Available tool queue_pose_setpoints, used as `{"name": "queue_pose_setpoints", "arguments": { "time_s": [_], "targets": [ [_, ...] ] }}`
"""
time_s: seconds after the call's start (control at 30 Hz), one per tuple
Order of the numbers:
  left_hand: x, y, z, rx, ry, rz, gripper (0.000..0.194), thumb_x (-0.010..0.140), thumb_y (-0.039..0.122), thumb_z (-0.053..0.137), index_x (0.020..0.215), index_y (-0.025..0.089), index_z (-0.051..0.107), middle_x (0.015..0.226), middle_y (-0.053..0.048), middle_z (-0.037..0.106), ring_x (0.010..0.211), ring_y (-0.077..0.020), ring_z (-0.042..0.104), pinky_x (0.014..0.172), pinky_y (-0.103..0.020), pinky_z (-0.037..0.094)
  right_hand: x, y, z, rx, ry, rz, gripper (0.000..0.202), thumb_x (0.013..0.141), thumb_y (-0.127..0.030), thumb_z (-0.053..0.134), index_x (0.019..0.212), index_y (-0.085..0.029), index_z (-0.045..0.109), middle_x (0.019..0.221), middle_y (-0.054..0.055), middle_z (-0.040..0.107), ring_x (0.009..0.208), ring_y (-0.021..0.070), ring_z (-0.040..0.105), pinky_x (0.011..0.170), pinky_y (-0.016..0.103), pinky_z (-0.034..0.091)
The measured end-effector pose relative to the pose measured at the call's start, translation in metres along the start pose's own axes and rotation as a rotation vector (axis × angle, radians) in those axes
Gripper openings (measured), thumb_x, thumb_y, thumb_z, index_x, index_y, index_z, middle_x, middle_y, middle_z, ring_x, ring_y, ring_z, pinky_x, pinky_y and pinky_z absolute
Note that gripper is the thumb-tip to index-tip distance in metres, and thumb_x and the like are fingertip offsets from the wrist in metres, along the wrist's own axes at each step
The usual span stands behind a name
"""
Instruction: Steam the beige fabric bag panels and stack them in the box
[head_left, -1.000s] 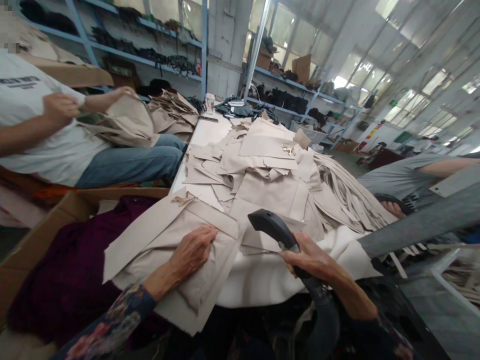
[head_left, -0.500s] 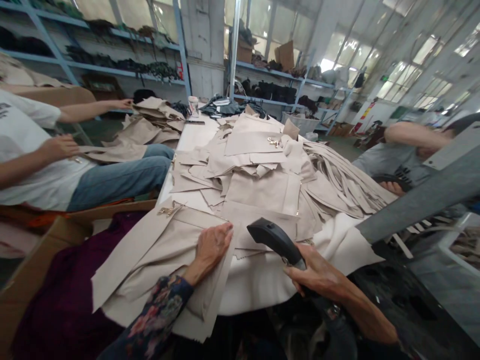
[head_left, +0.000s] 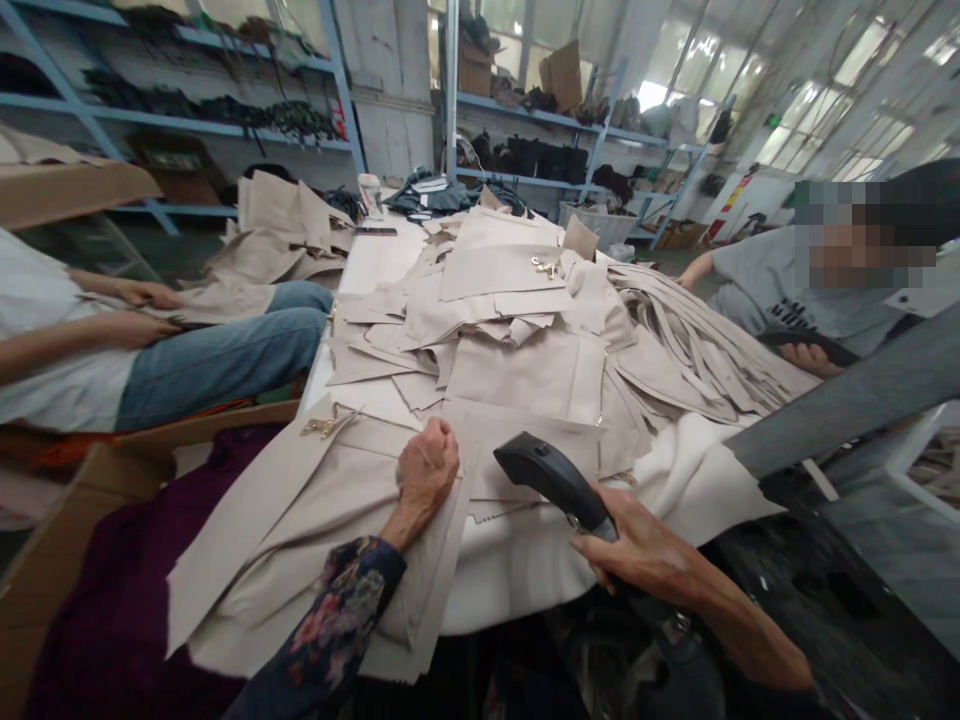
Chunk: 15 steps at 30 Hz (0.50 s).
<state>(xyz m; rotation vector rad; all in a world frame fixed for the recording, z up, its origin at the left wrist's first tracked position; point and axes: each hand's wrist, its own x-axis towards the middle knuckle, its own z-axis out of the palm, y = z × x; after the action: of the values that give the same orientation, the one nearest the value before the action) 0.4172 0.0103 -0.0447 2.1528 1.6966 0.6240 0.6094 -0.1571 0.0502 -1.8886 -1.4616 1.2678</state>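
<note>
My left hand (head_left: 427, 468) sits low in the middle of the frame, fingers curled into a loose fist, knuckles pressing on a beige fabric piece (head_left: 315, 520) that hangs over the near edge of the worktop (head_left: 375, 265). My floral sleeve (head_left: 330, 640) runs down from it to the bottom edge. My right hand (head_left: 637, 550), lower right of centre, is wrapped around the handle of a black steam iron (head_left: 551, 478), whose nose points up and left, raised just over the white padding (head_left: 675, 480). A small gap lies between the iron and my left hand.

Behind both hands a heap of beige cut pieces (head_left: 517, 320) covers the middle of the worktop, too many to count, with a bundle of strips (head_left: 697, 350) fanning to the right. Two brass clasps show: one (head_left: 322, 425) on my piece, one (head_left: 546, 266) on top of the heap.

Two other people sit at the worktop: one at left in jeans (head_left: 217, 350), both hands on fabric, one at upper right in a grey shirt (head_left: 780, 290).
</note>
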Motion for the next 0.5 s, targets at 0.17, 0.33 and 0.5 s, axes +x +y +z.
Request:
{"name": "queue_pose_setpoints", "arguments": {
  "time_s": [0.17,0.33,0.5],
  "targets": [
    [0.01,-0.017,0.006,-0.53,0.293,-0.325,0.006,0.078,0.026,0.044,0.078,0.021,0.048,0.061,0.0,0.053,0.059,-0.0169,0.057,0.057,-0.027,0.041,0.003,-0.015,0.005,-0.1,-0.013,-0.009,0.012,0.074,-0.016,0.052,0.085,-0.017,0.049,0.056,-0.006,0.053,0.045,0.0106,0.058,0.039,0.016,0.042],
    [0.014,-0.03,0.016,-0.713,0.344,-0.479,0.013,0.08,0.028,0.038,0.087,0.021,0.046,0.064,0.0,0.054,0.052,-0.0147,0.059,0.044,-0.022,0.041,0.025,-0.031,0.024,-0.165,-0.08,-0.027,0.01,0.071,-0.016,0.052,0.08,-0.017,0.048,0.054,-0.005,0.053,0.043,0.0116,0.058,0.036,0.016,0.041],
    [0.013,-0.03,0.016,-0.817,0.356,-0.498,0.012,0.079,0.028,0.04,0.086,0.021,0.047,0.066,0.001,0.053,0.053,-0.0132,0.06,0.042,-0.019,0.041,0.059,-0.04,0.039,-0.215,-0.01,-0.061,0.013,0.072,-0.019,0.051,0.084,-0.018,0.045,0.057,-0.002,0.056,0.046,0.0143,0.06,0.037,0.019,0.042]
  ]
}}
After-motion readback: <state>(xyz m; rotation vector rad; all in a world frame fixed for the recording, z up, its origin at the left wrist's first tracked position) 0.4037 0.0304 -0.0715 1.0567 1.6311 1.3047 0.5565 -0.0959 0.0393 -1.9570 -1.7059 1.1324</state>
